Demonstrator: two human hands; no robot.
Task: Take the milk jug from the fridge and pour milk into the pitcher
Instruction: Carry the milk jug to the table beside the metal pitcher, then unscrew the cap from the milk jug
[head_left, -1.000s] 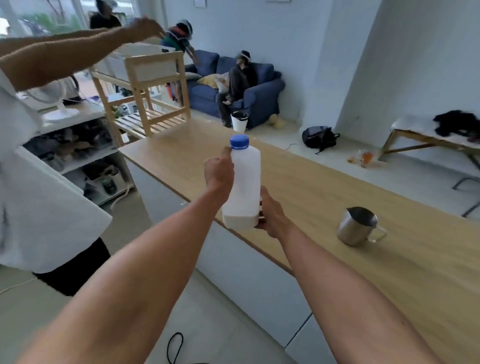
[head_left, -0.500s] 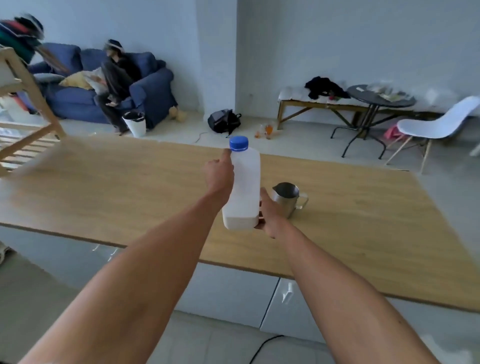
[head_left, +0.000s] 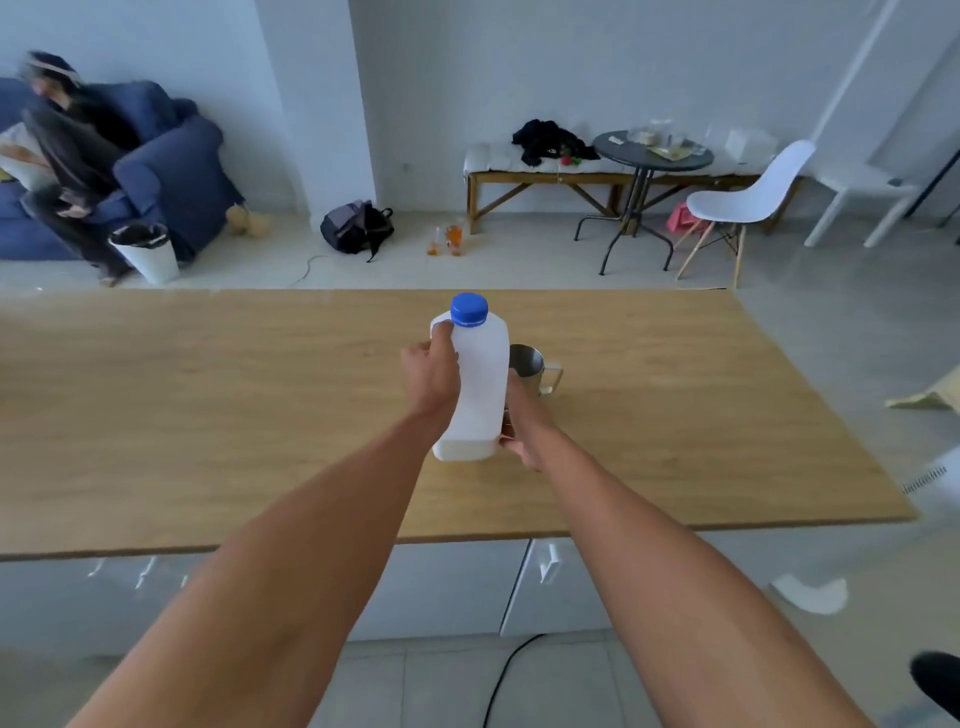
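I hold a white milk jug (head_left: 478, 384) with a blue cap (head_left: 469, 309) upright above the wooden counter (head_left: 208, 415). My left hand (head_left: 432, 370) grips its upper left side, thumb near the cap. My right hand (head_left: 522, 431) holds the lower right side near the base. A steel pitcher (head_left: 532, 366) stands on the counter just behind and to the right of the jug, partly hidden by it, its handle pointing right.
White cabinet doors (head_left: 561, 582) sit under the counter's near edge. Beyond the counter are a blue sofa (head_left: 171, 176) with a seated person, a white bin (head_left: 148, 252), a backpack (head_left: 356, 228), a bench (head_left: 545, 171), a round table (head_left: 649, 156) and a white chair (head_left: 748, 197).
My view has swung right, so the counter now lies square in front of me. The jug stays in both hands and the pitcher now sits directly behind it.
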